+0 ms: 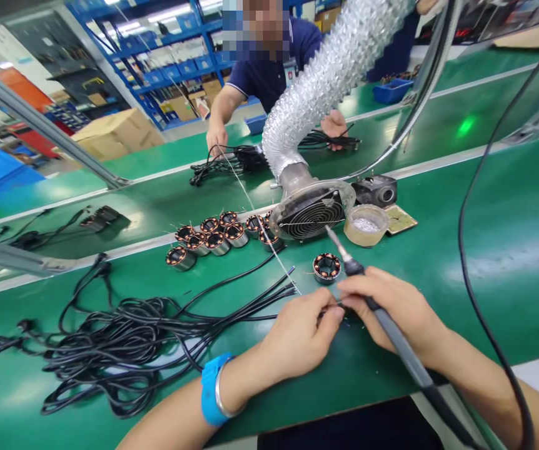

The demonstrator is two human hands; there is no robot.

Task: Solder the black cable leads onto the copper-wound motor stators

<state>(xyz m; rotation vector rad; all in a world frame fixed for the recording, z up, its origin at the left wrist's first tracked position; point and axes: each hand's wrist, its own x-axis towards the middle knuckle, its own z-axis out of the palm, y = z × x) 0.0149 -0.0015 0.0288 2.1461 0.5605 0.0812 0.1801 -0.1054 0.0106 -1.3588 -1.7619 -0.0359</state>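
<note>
My left hand (302, 328) is closed in a pinch on the end of a black cable that runs in from the left. Close beside it, my right hand (391, 309) holds a soldering iron (403, 350) with its tip pointing up and left, while its thumb and forefinger meet at the cable end. One round motor stator (326, 269) with copper windings sits just beyond my fingers. A thin solder wire (246, 194) slants down toward my left hand. The exact wire ends between my fingertips are too small to make out.
Black cables (124, 344) lie in a tangle at left. Several stators (216, 240) stand beyond them. A fume extractor (314, 212) with a silver hose, a round tin (366, 225) and another person (269, 69) handling cables are farther back.
</note>
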